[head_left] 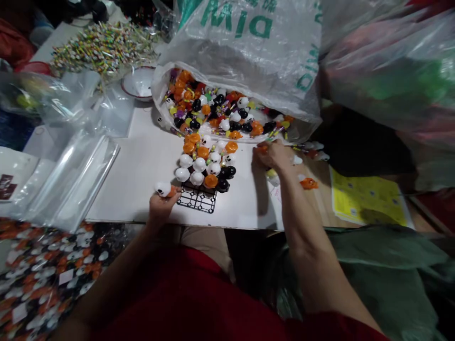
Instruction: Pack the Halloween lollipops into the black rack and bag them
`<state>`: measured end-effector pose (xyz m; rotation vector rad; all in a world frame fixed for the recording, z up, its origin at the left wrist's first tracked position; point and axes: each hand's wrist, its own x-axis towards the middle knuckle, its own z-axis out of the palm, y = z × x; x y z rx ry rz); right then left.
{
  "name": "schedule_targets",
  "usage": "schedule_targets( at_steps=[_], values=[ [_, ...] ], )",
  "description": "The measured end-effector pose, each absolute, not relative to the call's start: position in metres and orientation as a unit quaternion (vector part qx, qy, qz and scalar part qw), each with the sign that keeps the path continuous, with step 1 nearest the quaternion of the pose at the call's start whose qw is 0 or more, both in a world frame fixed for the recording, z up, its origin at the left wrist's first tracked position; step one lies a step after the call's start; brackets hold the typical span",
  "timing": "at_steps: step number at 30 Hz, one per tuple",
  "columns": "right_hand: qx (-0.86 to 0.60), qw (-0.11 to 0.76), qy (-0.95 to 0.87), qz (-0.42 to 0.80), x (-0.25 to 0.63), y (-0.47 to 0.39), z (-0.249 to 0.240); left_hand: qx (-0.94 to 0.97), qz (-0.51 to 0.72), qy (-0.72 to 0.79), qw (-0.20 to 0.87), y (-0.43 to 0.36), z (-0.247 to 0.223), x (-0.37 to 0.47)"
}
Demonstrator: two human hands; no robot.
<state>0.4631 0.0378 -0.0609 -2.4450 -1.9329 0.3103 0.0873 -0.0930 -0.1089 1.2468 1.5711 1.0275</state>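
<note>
My left hand [159, 208] is closed on small plastic figures at the table's front: a white skull figure [163, 189] and an orange piece [173, 191] show at its fingertips. Beside it lies a black grid tray [196, 203], its near rows bare. White skull, orange pumpkin and black figures [199, 164] crowd its far part. Farther right, my right hand [279, 154] reaches down to the tabletop, its fingers closed around an orange figure [262, 149] that is partly hidden. A white and yellow piece [273, 176] lies under the wrist, and an orange figure [308, 183] is to its right.
A large white woven sack [245, 57] lies open behind the tray, full of mixed figures. Clear plastic bags [71, 180] and a red-rimmed bowl [138, 83] are at left, with a heap of small colourful pieces [103, 47] behind. Yellow sheets [368, 199] lie right.
</note>
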Motion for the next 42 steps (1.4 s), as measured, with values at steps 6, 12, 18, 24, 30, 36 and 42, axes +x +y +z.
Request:
schedule_targets(
  at_steps=[6, 12, 18, 24, 30, 36, 42],
  values=[
    [-0.748, -0.004, -0.656, 0.098, 0.416, 0.007, -0.06, 0.481, 0.435, 0.616, 0.447, -0.079, -0.104, 0.097],
    [-0.785, -0.008, -0.617, 0.064, 0.434, 0.023, -0.076, 0.51, 0.392, 0.633, 0.43, -0.083, -0.121, 0.091],
    [-0.78, 0.069, -0.621, 0.027, 0.435, 0.022, -0.083, 0.507, 0.423, 0.641, 0.393, -0.076, -0.1, 0.082],
    [-0.764, 0.209, -0.605, 0.08, 0.441, 0.014, -0.077, 0.61, 0.219, 0.695, 0.311, -0.017, -0.074, 0.042],
    [-0.706, 0.473, -0.508, 0.138, 0.441, 0.002, -0.041, 0.729, 0.203, 0.65, 0.074, 0.091, -0.025, 0.084],
    [-0.736, 0.528, -0.384, 0.179, 0.415, -0.074, -0.062, 0.804, 0.015, 0.59, 0.067, 0.184, -0.015, 0.153],
    [-0.77, 0.427, -0.375, 0.29, 0.376, -0.122, -0.116, 0.841, -0.018, 0.536, 0.072, 0.193, -0.043, 0.164]
  ],
)
